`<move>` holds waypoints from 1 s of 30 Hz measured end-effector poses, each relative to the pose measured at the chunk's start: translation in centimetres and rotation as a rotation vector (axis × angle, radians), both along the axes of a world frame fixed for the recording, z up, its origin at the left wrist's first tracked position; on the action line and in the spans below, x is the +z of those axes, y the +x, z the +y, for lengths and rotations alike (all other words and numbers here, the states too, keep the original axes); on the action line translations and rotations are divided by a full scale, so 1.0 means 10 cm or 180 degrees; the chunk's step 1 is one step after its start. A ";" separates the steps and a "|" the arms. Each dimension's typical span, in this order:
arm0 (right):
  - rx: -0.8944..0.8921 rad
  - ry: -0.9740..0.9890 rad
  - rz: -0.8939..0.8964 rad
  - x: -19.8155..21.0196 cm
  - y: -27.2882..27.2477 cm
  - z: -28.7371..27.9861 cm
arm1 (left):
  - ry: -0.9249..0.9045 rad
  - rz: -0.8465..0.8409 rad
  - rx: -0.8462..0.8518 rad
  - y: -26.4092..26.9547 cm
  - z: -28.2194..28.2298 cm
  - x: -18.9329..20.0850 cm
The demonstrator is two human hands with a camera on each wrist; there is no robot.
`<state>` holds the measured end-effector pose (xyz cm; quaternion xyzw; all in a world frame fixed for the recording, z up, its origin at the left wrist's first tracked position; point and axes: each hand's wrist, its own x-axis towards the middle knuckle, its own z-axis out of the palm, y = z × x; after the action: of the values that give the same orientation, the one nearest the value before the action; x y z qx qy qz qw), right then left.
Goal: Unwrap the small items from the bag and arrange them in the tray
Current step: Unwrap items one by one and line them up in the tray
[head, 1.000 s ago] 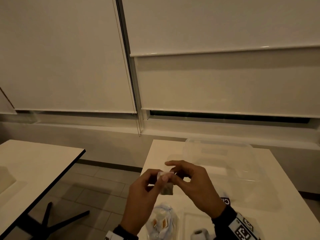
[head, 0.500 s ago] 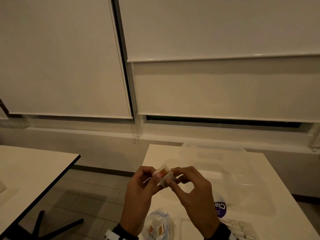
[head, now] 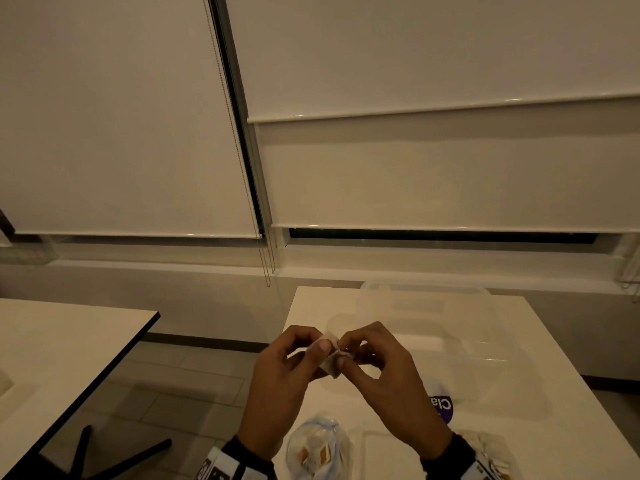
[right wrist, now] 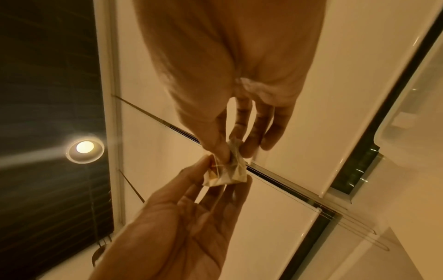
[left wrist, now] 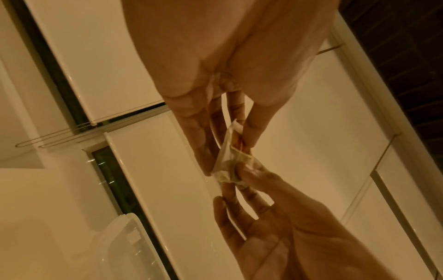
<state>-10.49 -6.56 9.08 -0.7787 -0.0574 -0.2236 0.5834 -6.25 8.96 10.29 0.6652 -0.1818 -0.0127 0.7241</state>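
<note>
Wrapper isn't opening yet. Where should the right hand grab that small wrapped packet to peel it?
Probably the loose crumpled wrapper edge nearest the right hand, coming from the right. The left hand already pinches the wrapped packet at its other side, so pulling apart there should spread the film.

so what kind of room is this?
Probably an office or meeting room, not a kitchen: white roller blinds cover the windows, two plain white tables stand over a tiled floor, and a recessed ceiling light shows in the right wrist view.

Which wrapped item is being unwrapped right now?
The wrapped item pinched between the left hand and right hand; the others lie in the bag.
</note>
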 end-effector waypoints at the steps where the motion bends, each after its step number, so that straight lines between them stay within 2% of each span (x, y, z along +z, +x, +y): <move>1: 0.0058 0.0046 0.0066 0.01 0.00 -0.01 | -0.0037 0.0036 -0.0042 0.01 0.00 0.01; 4: 0.0097 0.0162 0.0247 0.02 0.01 -0.03 | -0.0043 0.0050 -0.0150 0.00 -0.01 0.04; 9: 0.0152 0.0202 0.0094 0.06 -0.01 -0.04 | 0.0160 0.0068 -0.0169 0.04 0.00 0.02; 12: 0.0246 0.0277 0.0242 0.05 0.00 -0.05 | 0.0105 0.0104 -0.0231 0.04 0.01 0.02; 16: -0.0081 -0.0006 0.0123 0.01 0.01 -0.05 | -0.0087 0.0202 -0.0492 0.01 -0.02 0.05; 18: -0.0219 -0.0178 0.0000 0.02 -0.01 -0.05 | -0.0113 0.0242 -0.0470 0.02 -0.03 0.05; 22: -0.0026 -0.0467 -0.0054 0.01 -0.03 -0.08 | 0.0081 0.0211 -0.0295 0.07 -0.06 0.00; 27: -0.0206 -0.0331 0.0006 -0.01 0.01 -0.12 | -0.0012 0.0259 -0.0301 0.07 -0.12 0.02; 30: -0.0112 -0.0318 -0.0001 -0.01 0.02 -0.13 | 0.0008 0.0253 -0.0267 0.07 -0.14 0.01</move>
<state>-10.30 -7.84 9.03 -0.8077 -0.0548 -0.2307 0.5397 -5.56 7.53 10.36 0.6569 -0.1806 -0.0697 0.7287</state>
